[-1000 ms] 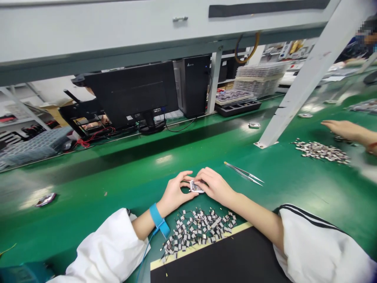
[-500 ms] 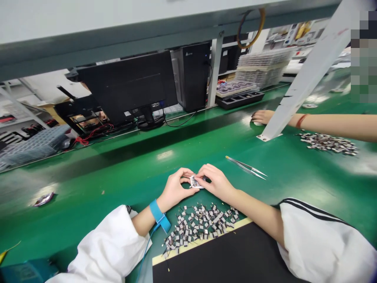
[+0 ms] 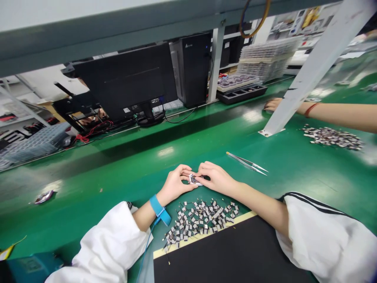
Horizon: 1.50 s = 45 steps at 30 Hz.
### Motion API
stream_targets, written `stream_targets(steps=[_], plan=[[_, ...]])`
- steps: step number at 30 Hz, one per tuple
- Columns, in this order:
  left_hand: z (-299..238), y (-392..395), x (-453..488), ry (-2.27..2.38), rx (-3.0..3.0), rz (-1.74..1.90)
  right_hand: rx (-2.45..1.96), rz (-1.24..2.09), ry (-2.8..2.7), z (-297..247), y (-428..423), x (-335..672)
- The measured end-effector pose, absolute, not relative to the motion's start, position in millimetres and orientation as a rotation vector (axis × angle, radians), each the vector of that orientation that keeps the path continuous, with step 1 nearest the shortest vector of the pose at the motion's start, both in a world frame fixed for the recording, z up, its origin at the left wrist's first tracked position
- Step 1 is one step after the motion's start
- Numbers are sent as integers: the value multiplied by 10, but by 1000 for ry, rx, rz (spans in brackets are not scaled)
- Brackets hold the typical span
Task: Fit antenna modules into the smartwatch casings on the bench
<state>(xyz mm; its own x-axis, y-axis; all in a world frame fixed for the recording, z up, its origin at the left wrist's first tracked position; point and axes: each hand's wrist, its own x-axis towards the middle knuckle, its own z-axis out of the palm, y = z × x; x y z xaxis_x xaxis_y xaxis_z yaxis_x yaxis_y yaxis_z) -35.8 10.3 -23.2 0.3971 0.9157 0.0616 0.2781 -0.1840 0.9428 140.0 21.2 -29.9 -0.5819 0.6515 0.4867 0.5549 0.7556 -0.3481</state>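
Note:
My left hand [image 3: 175, 183] and my right hand [image 3: 216, 179] meet over the green belt [image 3: 123, 184], fingers pinched on a small silver-and-white part [image 3: 194, 180] held between them. A blue wrist strap [image 3: 159, 211] with a cord circles my left wrist. Just below my hands lies a heap of several small grey components [image 3: 200, 221], partly on a black mat [image 3: 235, 255]. Metal tweezers [image 3: 246, 163] rest on the belt to the right of my right hand, untouched.
A co-worker's arm [image 3: 330, 112] with a red wristband reaches across behind a slanted white post [image 3: 306, 70], hand on the belt. Another heap of small parts [image 3: 332, 137] lies below that arm. A monitor [image 3: 123, 84], a black computer case [image 3: 193, 68] and trays [image 3: 241, 88] line the far side.
My hands stay pinched on the small part, barely shifting. The co-worker's hand has reached left across the belt past the white post. The view has tilted slightly down.

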Motion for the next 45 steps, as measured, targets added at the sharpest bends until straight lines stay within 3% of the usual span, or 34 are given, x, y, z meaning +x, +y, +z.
stream_targets(steps=[36, 45], plan=[[-277, 168, -364, 1054, 1649, 864, -552, -477, -2859, 2, 390, 1298], [-244, 171, -373, 1085, 1709, 873, -742, -231, -2572, -159, 384, 1655]])
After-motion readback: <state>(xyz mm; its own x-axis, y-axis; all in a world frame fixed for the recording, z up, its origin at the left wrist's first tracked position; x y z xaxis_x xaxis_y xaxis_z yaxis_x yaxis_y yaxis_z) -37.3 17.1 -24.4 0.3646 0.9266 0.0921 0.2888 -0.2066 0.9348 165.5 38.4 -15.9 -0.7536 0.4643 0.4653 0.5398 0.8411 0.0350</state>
